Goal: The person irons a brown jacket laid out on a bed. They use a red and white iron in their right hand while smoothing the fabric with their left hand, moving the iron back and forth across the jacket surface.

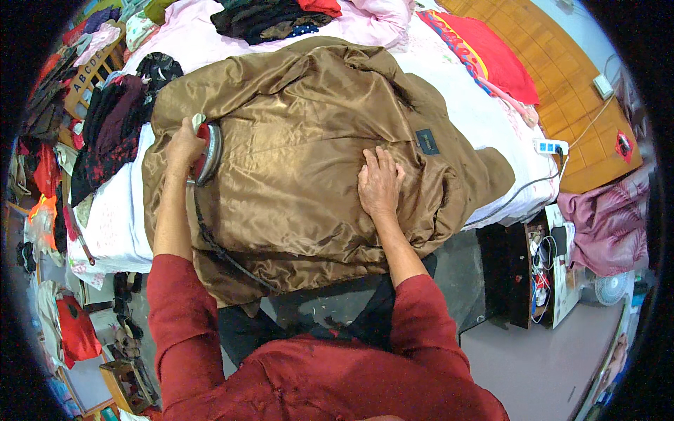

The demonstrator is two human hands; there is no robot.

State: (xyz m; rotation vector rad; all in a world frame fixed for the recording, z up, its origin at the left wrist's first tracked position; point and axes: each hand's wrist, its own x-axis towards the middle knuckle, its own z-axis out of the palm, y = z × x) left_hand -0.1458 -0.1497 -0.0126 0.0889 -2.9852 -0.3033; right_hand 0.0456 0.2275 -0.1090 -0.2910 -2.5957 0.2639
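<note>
A brown coat (300,173) lies spread on the bed with its shiny satin lining facing up. My left hand (184,146) grips the handle of a clothes iron (211,155), which is tilted up on its side, its metal soleplate edge towards the right. Whether the iron touches the lining cannot be told. From its rear a dark cord (210,242) runs down over the coat's near edge. My right hand (380,181) rests flat on the lining with fingers spread, just left of a dark sewn-in label (427,142) that bears writing. Creases gather around that hand and along the right side.
White bedding (453,68) lies under the coat. Dark clothes (110,121) are piled at the left, more black clothes (258,21) at the far side. A power strip (551,146) with a plugged-in cord sits by the wooden headboard (574,100). An open drawer (537,273) stands at the right.
</note>
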